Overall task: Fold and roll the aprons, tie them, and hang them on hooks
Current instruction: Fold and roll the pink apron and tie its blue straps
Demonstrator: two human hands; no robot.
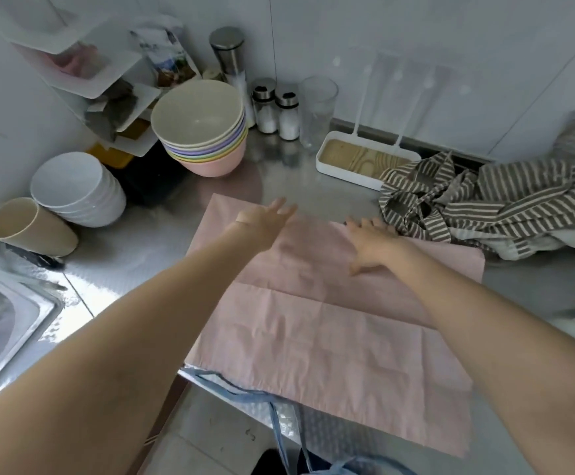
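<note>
— Lying flat on the steel counter (pixel 313 186), the pink apron (pixel 330 323); spread wide, creased across the middle, near hem hanging just over the counter's front edge.

— Hands?

— Both reaching to the far edge; left hand (pixel 265 221) with fingers straight and spread, at or just above the cloth near the far left corner, contact impossible to tell; right hand (pixel 372 245) palm down, fingers splayed, seemingly pressing on the cloth; nothing pinched by either.

— Handling, at a guess?

— Thin, light, limp; likely to slide on the polished steel and to wrinkle if dragged; best pinched at the two far corners and carried over in one sweep, then smoothed with flat palms.

— Straps?

— Blue ties (pixel 279 406) dangling below the front edge, touching nothing but the counter face; whose ties, cannot tell.

— Room to move?

— Tight on the right; striped apron (pixel 485 207) heaped just beside the right hand, overlapping the pink cloth's far right corner; worth pushing aside before folding. White tray (pixel 365 159) beyond it, near the wall; stacked coloured bowls (pixel 203 132) and white bowls (pixel 80 193) well left of the cloth; sink (pixel 8 320) further left. Open steel between bowls and cloth; enough for a roll toward the front.
</note>
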